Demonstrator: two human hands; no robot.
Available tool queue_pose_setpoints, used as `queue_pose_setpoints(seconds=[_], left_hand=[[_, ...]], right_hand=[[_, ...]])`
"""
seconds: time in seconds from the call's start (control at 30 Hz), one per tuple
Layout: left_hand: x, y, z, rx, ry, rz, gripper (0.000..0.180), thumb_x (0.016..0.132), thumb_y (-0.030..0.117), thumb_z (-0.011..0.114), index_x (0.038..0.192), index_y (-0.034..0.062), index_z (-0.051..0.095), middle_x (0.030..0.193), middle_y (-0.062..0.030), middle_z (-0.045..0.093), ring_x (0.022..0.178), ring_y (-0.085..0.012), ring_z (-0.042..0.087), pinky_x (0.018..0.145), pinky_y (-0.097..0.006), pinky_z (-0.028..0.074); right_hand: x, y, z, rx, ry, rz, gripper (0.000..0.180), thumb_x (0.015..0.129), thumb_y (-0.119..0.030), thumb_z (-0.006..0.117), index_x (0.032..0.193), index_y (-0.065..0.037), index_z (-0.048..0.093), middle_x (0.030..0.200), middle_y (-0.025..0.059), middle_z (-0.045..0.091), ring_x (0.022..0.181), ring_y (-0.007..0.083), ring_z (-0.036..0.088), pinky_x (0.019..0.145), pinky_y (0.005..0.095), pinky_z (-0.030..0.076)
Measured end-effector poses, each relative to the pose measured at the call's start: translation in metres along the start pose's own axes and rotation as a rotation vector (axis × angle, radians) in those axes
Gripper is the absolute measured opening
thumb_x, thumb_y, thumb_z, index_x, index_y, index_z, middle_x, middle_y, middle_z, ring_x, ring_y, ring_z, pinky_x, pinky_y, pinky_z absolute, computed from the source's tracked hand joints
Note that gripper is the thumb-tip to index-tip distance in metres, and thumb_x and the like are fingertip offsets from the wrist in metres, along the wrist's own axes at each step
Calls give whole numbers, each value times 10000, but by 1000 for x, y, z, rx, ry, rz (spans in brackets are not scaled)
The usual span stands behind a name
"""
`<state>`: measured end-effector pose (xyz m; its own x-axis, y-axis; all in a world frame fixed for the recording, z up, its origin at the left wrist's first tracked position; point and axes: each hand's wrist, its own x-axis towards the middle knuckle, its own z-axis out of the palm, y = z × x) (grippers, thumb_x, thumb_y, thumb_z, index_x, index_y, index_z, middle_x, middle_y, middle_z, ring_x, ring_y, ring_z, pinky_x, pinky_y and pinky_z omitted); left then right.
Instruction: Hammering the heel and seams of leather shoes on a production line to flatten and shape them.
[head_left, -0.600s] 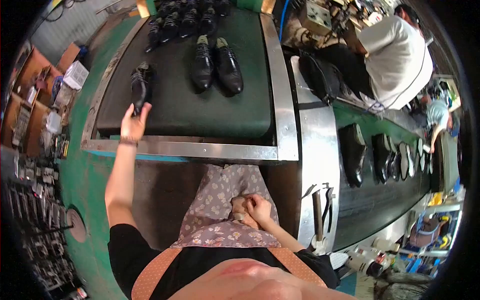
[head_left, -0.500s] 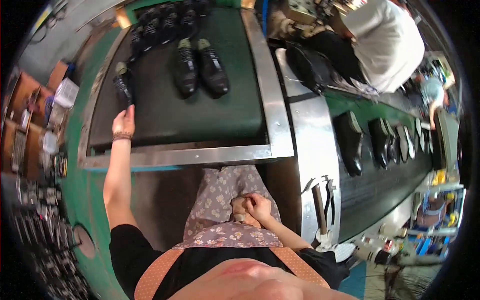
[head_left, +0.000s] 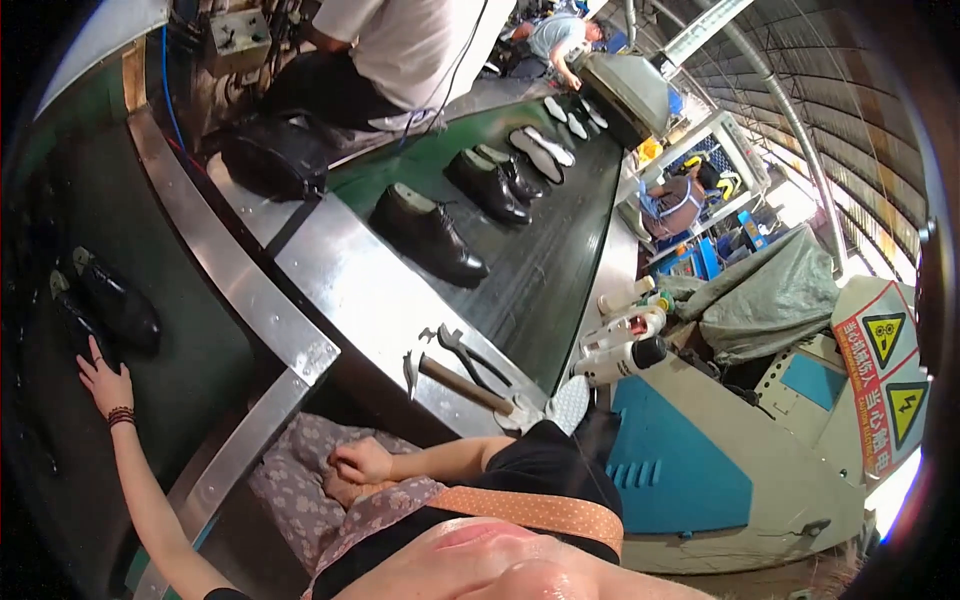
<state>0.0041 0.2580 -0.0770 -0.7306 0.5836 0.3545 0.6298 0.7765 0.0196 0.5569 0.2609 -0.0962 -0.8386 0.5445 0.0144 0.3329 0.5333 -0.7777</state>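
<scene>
While the left hand point(head_left: 107, 388), spread and apparently empty, lies at one black dress shoe's point(head_left: 76, 308) toe, contact unclear, and the right hand point(head_left: 362, 460) curls on the floral apron point(head_left: 295, 482), contents indiscernible, that glossy, seemingly fully formed shoe stands unlifted beside its mate point(head_left: 122, 302) on the dark belt point(head_left: 200, 375).

In front of me the metal ledge point(head_left: 335, 290) is smooth and brightly glossy. On it lie a hammer point(head_left: 460, 386) with a wooden handle and metal pliers point(head_left: 463, 352). Left of the ledge, the pair of shoes point(head_left: 122, 305) shines on a matt belt point(head_left: 185, 385); right of it, polished shoes point(head_left: 432, 238) gleam. My apron point(head_left: 290, 485), near the ledge, is matt printed cloth.
</scene>
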Motion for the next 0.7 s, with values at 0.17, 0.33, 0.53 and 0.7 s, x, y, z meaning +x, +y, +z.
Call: queue_pose_setpoints(seconds=[0.17, 0.33, 0.53, 0.7], left_hand=[[0, 8, -21, 162, -119, -88, 894, 872, 113, 681, 1556, 207, 113, 1493, -276, 308, 1229, -414, 510, 938, -446, 530], [-15, -13, -76, -266, -165, -107, 827, 776, 51, 657, 1502, 85, 264, 1272, -238, 559, 1040, -414, 613, 918, -461, 495], [-115, -44, -133, -1561, -681, -564, 385, 836, 71, 590, 1196, -55, 543, 1091, -197, 654, 955, -273, 674, 762, -321, 580], [-194, -33, -249, -2032, -596, -523, 419, 885, 135, 557, 1227, -107, 531, 1143, -206, 655, 987, -269, 674, 788, -303, 588]], right_hand=[[-3, 4, 1, 39, 71, -30, 163, 852, -194, 586, 980, -99, 621, 798, 161, 652, 700, 372, 639, 597, 441, 516], [-7, 5, -9, -14, 90, -39, 169, 841, -209, 585, 980, -119, 617, 749, 165, 644, 672, 380, 634, 585, 469, 512], [-10, 6, -10, -44, 139, -46, 178, 838, -245, 574, 967, -134, 625, 770, 173, 659, 697, 393, 643, 618, 487, 528], [-19, -1, -8, -26, 118, -4, 167, 858, -250, 572, 956, -124, 622, 833, 158, 682, 752, 380, 660, 650, 467, 535]])
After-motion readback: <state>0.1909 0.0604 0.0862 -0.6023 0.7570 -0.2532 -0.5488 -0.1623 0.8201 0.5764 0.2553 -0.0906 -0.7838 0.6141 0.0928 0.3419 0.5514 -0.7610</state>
